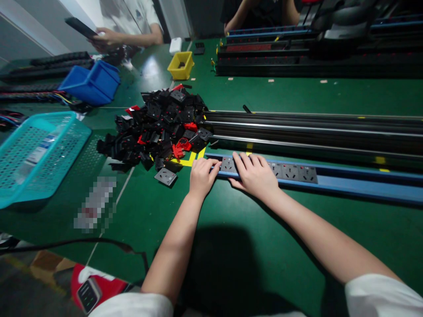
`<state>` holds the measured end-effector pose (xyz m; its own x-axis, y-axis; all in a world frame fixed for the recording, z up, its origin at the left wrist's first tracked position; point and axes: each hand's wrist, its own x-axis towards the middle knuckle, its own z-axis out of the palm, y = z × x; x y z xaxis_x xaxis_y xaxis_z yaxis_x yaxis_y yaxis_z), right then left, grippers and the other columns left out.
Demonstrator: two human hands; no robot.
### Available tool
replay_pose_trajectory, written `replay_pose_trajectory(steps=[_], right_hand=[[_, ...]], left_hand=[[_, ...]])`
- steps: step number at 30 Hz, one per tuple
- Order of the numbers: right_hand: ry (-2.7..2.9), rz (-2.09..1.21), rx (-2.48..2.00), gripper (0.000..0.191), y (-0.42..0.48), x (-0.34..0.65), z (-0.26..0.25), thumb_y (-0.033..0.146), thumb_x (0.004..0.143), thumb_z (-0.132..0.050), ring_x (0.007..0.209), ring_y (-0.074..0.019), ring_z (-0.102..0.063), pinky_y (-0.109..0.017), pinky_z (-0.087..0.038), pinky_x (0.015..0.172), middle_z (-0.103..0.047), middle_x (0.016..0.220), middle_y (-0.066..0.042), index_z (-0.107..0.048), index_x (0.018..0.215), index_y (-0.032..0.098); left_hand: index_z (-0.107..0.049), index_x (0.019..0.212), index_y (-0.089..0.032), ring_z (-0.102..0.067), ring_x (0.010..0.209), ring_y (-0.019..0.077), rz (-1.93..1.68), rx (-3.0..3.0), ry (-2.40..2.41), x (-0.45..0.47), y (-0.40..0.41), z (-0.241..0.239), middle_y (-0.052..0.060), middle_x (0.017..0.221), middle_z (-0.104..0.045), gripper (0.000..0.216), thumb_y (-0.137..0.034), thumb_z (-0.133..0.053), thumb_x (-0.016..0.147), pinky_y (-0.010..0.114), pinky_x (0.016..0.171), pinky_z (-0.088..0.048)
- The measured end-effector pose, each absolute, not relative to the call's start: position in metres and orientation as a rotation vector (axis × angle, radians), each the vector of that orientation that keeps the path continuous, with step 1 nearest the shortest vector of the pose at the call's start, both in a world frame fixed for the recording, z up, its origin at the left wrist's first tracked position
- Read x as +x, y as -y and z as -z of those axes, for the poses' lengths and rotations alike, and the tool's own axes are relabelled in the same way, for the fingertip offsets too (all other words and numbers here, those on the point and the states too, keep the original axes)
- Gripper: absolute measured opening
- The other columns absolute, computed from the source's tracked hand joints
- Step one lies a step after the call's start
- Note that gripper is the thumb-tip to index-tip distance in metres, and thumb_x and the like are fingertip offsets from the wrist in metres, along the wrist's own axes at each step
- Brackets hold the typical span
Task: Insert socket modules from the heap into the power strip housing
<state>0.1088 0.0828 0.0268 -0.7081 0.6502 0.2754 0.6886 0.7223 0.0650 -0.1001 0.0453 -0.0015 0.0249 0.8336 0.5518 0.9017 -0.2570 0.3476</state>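
A long blue power strip [346, 187] lies across the green table, with several black socket modules [291, 172] set in a row in its channel. At its left end, my left hand [202, 176] is closed on the strip, thumb and forefinger together by the first module; what lies under those fingertips is hidden. My right hand [256, 175] wraps over the strip, fingers across the modules and thumb along the near edge. One loose grey socket module [165, 176] lies left of my left hand. Behind it spreads a heap of black and red socket modules [165, 119].
Long black rails [297, 127] lie just behind the strip. A teal basket [66, 176], a blue bin [90, 83] and a yellow bin [180, 65] stand to the left and back. Across the table, one person [128, 26] holds a phone; another person's arms show farther right.
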Motion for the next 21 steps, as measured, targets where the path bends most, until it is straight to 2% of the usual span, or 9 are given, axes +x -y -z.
replay_pose_trajectory(steps=[5, 10, 16, 21], right_hand=[[2.701, 0.255, -1.066, 0.07, -0.0828, 0.1087, -0.0267, 0.048, 0.098, -0.048, 0.109, -0.0359, -0.055, -0.045, -0.037, 0.095, -0.059, 0.135, -0.022, -0.042, 0.149, 0.001], [2.708, 0.25, -1.066, 0.069, -0.0831, 0.109, -0.027, 0.048, 0.098, -0.046, 0.109, -0.0361, -0.055, -0.046, -0.036, 0.096, -0.059, 0.135, -0.022, -0.041, 0.149, 0.001], [2.709, 0.232, -1.074, 0.07, -0.0828, 0.1088, -0.0272, 0.047, 0.097, -0.048, 0.109, -0.0356, -0.054, -0.046, -0.036, 0.096, -0.059, 0.135, -0.022, -0.041, 0.149, 0.002], [2.714, 0.239, -1.075, 0.071, -0.0829, 0.109, -0.0275, 0.048, 0.097, -0.049, 0.109, -0.0362, -0.054, -0.046, -0.036, 0.097, -0.058, 0.136, -0.022, -0.04, 0.149, 0.001]], left_hand=[[-0.071, 0.097, -0.02, -0.06, 0.073, 0.016, 1.077, -2.216, 1.858, -0.1009, -0.0446, 0.0017, 0.002, 0.08, -0.07, 0.026, -0.04, -0.055, 0.099, 0.032, 0.073, -0.041], [-0.069, 0.118, -0.02, -0.062, 0.079, 0.0163, 1.05, -2.327, 1.804, -0.1014, -0.0442, -0.0005, 0.005, 0.097, -0.076, 0.029, -0.035, -0.05, 0.101, 0.031, 0.078, -0.048], [-0.07, 0.119, -0.019, -0.061, 0.077, 0.0173, 0.945, -2.34, 1.713, -0.1022, -0.0452, -0.0027, 0.005, 0.096, -0.078, 0.028, -0.028, -0.051, 0.101, 0.031, 0.077, -0.05], [-0.072, 0.116, -0.021, -0.062, 0.078, 0.0158, 0.987, -2.368, 1.757, -0.1027, -0.0462, -0.0059, 0.004, 0.098, -0.077, 0.027, -0.03, -0.052, 0.1, 0.029, 0.078, -0.051]])
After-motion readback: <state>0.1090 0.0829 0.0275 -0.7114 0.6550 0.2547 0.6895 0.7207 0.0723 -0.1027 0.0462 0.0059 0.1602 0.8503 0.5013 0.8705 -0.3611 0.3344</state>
